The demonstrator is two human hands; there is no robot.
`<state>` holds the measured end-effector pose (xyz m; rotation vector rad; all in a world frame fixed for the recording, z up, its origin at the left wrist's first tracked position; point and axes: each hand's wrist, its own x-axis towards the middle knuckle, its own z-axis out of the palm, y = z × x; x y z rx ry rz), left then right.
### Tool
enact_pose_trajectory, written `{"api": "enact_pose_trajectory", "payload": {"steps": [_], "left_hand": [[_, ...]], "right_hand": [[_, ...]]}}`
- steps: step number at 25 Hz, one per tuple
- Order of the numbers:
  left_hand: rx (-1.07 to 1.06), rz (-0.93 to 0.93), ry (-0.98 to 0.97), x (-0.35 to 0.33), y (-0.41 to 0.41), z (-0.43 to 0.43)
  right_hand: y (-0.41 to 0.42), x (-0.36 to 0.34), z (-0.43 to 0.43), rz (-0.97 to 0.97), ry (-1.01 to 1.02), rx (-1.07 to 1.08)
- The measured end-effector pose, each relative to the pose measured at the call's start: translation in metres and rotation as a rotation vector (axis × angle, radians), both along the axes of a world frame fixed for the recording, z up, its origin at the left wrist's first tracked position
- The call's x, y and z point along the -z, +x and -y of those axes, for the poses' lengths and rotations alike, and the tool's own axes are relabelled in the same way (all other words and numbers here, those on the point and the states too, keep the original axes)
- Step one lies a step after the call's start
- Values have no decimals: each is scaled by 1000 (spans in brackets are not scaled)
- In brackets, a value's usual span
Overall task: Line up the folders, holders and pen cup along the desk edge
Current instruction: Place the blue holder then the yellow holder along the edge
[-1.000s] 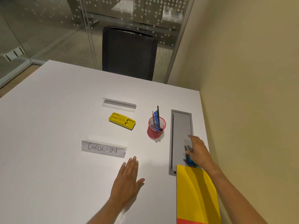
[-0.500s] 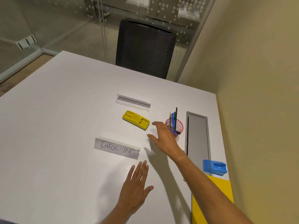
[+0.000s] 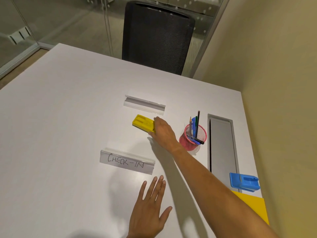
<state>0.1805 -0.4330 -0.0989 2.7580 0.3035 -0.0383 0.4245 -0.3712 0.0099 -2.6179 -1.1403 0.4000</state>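
Lying flat near the middle of the white surface [image 3: 60, 134], a clear sign holder lettered "CHECK-IN" [image 3: 127, 161] faces the near edge. Toward the far edge from it sits a second, unlettered clear holder [image 3: 145, 104]. Between the two lies a yellow holder [image 3: 143, 124], and the right hand [image 3: 163, 133] reaches across to it, fingers curled over its right end and touching it; whether they actually grip it cannot be told. By the near edge, the left hand [image 3: 149, 210] rests palm down with fingers spread, holding nothing. Just right of the right wrist stands a pink mesh pen cup [image 3: 193, 139] with pens and a pencil in it. Further right, a grey cable hatch [image 3: 222, 146] runs along the right edge. A blue holder [image 3: 244, 182] sits at the hatch's near end, and a yellow folder [image 3: 253, 206] lies beside the near right corner, partly behind the right forearm.
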Motion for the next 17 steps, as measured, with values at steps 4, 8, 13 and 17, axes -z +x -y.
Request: {"api": "enact_pose_trajectory", "payload": {"steps": [4, 8, 13, 17], "left_hand": [[-5, 2, 42, 5, 4, -1], [-8, -3, 67, 9, 6, -1], [-20, 4, 22, 6, 5, 0], [-30, -4, -9, 3, 1, 1]], "right_hand": [[7, 13, -29, -5, -101, -1], [9, 18, -39, 82, -148, -4], [-4, -3, -31, 171, -74, -87], [-13, -47, -11, 199, 72, -123]]}}
